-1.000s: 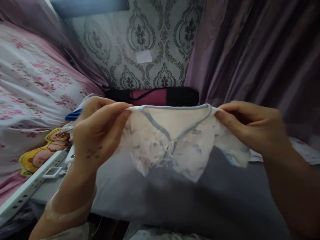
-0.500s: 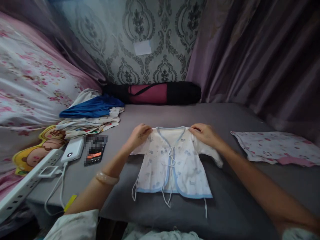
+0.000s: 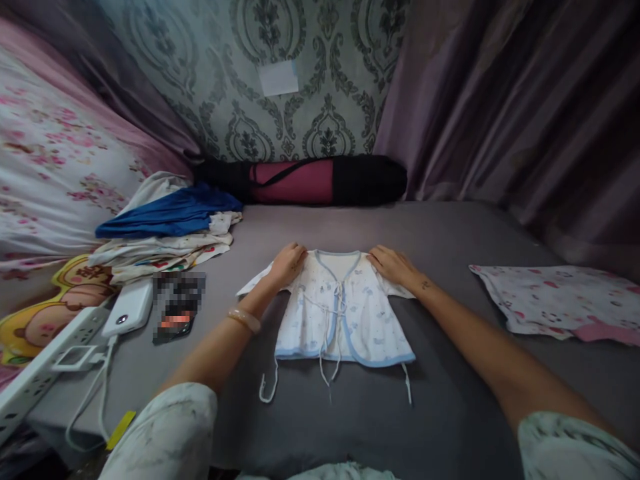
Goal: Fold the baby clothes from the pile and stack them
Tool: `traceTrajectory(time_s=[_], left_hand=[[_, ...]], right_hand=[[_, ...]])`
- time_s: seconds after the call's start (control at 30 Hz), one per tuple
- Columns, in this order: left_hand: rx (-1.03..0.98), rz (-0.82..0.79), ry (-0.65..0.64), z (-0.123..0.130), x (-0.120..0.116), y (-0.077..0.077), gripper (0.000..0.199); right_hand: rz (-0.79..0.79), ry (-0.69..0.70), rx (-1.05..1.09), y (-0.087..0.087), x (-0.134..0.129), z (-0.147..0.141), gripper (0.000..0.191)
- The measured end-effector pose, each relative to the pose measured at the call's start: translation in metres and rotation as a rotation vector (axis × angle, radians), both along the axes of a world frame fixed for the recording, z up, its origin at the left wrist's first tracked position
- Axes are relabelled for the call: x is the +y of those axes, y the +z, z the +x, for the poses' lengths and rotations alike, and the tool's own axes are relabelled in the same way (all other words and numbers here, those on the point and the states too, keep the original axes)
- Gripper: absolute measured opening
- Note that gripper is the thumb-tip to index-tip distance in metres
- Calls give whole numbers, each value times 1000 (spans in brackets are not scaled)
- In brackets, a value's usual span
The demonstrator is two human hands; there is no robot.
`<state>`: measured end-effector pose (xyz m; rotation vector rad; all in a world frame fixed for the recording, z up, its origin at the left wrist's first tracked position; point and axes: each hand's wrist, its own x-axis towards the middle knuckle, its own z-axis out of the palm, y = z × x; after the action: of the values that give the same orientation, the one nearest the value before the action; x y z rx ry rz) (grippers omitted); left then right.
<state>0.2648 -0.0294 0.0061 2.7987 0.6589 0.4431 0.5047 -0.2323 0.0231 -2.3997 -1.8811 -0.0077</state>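
A small white baby shirt point(image 3: 365, 313) with blue trim and faint blue prints lies front up on the grey sheet. Its front ties are knotted at the chest, and loose strings trail below the hem. My left hand point(image 3: 291, 263) is closed on the shirt's left-side shoulder, fingertips curled over the cloth. On the opposite shoulder, my right hand point(image 3: 390, 265) grips the fabric in the same way. Both short sleeves stick out to the sides, partly covered by my hands and forearms. The collar between my hands is spread and visible.
Left are a clothes pile point(image 3: 165, 220), a phone point(image 3: 175, 307), a white power bank point(image 3: 129, 308), a power strip point(image 3: 55, 363) and a yellow cartoon cushion point(image 3: 60, 303). A folded printed cloth point(image 3: 555, 297) lies right. Behind is a long black-and-maroon bag point(image 3: 295, 182).
Held at both shoulders, the shirt has moved farther from the bed's near edge. Its sleeves now stretch out flatter, and the loose strings have shifted. The view has shifted slightly too.
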Motion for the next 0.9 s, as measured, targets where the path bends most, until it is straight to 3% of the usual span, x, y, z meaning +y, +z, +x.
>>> traceTrajectory(time_s=[0.3, 0.53, 0.73, 0.9], left_hand=[[6, 1, 24, 32, 40, -20, 27], [-39, 2, 79, 55, 64, -17, 28], [18, 73, 164, 54, 51, -14, 29], [67, 22, -40, 51, 35, -22, 41]], right_hand=[[-120, -51, -65, -4, 34, 22, 42], [-97, -95, -74, -1, 58, 38, 42], [101, -133, -105, -13, 58, 35, 37], [87, 94, 70, -25, 60, 16, 45]])
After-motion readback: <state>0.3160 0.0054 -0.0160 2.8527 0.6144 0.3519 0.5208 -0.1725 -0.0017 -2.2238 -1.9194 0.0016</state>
